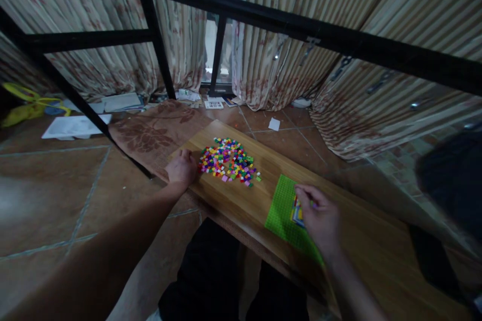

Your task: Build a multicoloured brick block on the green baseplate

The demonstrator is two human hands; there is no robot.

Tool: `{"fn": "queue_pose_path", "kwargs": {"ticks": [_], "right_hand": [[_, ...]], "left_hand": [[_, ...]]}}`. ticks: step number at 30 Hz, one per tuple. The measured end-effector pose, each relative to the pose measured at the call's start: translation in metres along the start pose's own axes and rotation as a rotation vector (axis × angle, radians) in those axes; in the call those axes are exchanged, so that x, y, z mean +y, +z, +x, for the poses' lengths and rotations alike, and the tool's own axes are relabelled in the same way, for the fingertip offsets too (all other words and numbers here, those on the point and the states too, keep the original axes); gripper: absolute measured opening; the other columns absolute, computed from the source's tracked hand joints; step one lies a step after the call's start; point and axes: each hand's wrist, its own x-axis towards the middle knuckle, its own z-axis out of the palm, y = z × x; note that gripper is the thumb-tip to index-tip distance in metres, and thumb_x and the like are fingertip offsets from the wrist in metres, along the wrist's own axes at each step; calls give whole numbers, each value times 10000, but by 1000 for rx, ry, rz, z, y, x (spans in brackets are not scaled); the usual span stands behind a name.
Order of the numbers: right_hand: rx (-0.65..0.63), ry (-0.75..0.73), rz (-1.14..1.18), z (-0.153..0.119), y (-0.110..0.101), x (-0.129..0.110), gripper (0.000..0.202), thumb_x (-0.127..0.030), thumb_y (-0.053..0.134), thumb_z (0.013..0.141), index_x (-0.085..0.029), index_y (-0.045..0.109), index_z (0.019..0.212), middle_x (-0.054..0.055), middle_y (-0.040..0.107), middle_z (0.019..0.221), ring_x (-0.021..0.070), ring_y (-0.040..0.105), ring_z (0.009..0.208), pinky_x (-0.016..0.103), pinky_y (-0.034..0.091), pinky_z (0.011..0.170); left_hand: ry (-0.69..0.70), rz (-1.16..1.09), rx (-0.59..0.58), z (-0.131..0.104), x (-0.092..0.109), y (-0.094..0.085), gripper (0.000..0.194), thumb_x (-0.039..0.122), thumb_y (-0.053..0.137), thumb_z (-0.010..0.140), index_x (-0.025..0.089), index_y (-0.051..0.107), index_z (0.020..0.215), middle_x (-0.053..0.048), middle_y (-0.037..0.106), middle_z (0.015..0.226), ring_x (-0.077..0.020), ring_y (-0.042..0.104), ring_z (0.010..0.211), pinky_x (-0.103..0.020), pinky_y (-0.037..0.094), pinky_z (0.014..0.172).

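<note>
My left hand (183,168) rests at the left edge of a wooden board, closed with its fingers curled; whatever is inside them, if anything, is hidden. Right beside it lies a loose pile of small toy bricks (218,163) in many colours. Over a bright green baseplate (279,209) is my right hand (318,213), its thumb and fingers pinched together. What sits in that pinch is too small to make out. Partly covered by this hand, a patch of blue, yellow and red bricks (296,213) is built on the baseplate.
The long wooden board (252,205) lies on a bench covered with brown patterned cloth (150,133). Black metal bars (282,22) cross in front of striped curtains (282,65). Papers and a white tray (75,126) lie on the tiled floor. My knees are below the board.
</note>
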Motion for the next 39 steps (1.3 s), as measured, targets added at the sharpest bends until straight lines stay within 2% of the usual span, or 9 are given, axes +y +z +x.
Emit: {"fn": "queue_pose_path", "kwargs": {"ticks": [2,4,8,15,19,25,28,34,39], "right_hand": [[-180,-126,-34,-13,26,-12,242,-381,519,871,-222,694,922,55,699,924,209,636,875,344,487,808],[-275,-191,-88,-22,52,-19,229,-325,497,881,-220,682,963,58,686,938,216,621,898,353,479,816],[-312,-232,-189,-22,93,-21,255,-262,469,889,-224,663,1050,68,662,995,231,594,940,363,462,832],[-332,-397,-310,2,134,-32,241,-207,509,874,-223,682,1040,90,618,1002,249,529,957,376,422,863],[-361,-452,-376,3,147,-26,233,-204,534,866,-232,699,1029,90,597,947,253,500,922,384,411,852],[-305,-474,-399,4,143,-8,231,-167,509,852,-231,705,956,83,584,991,248,492,945,375,413,849],[-296,-458,-398,9,150,-17,241,-158,485,865,-219,700,956,86,601,978,250,498,929,379,406,841],[-381,-511,-340,8,182,-52,208,-237,531,882,-207,682,1023,89,612,1007,252,495,951,376,390,853],[-394,-563,-353,10,186,-37,220,-191,542,871,-226,696,1023,62,613,1027,230,476,943,357,379,860]], "left_hand": [[-1,-10,-10,0,0,0,308,274,357,918,204,603,1091,-110,626,1122,-253,621,957,-334,460,710],[-7,-24,-18,-1,-1,-1,307,269,359,921,203,599,1102,-115,620,1129,-250,614,975,-333,459,722],[-9,-39,-35,-2,-1,-3,298,250,366,923,196,594,1108,-120,615,1141,-237,605,1001,-315,451,735],[-22,-61,-60,-3,0,-5,278,231,377,922,196,594,1093,-123,610,1149,-232,604,1004,-310,440,733],[-17,-81,-62,-3,-1,-4,268,234,372,930,195,593,1078,-125,614,1127,-233,603,1002,-318,435,757],[-13,-97,-63,-2,-4,-1,263,223,380,924,196,589,1082,-122,616,1099,-231,601,1000,-320,434,765],[-25,-110,-74,-2,-4,-1,256,227,386,926,197,589,1079,-130,609,1107,-236,597,1002,-330,435,760],[-15,-118,-74,-2,-4,-1,255,213,386,928,189,586,1082,-122,613,1105,-224,590,1017,-321,432,803],[-38,-91,-79,-2,-3,-1,248,228,386,927,202,584,1074,-89,617,1109,-209,593,1007,-301,441,803]]}}
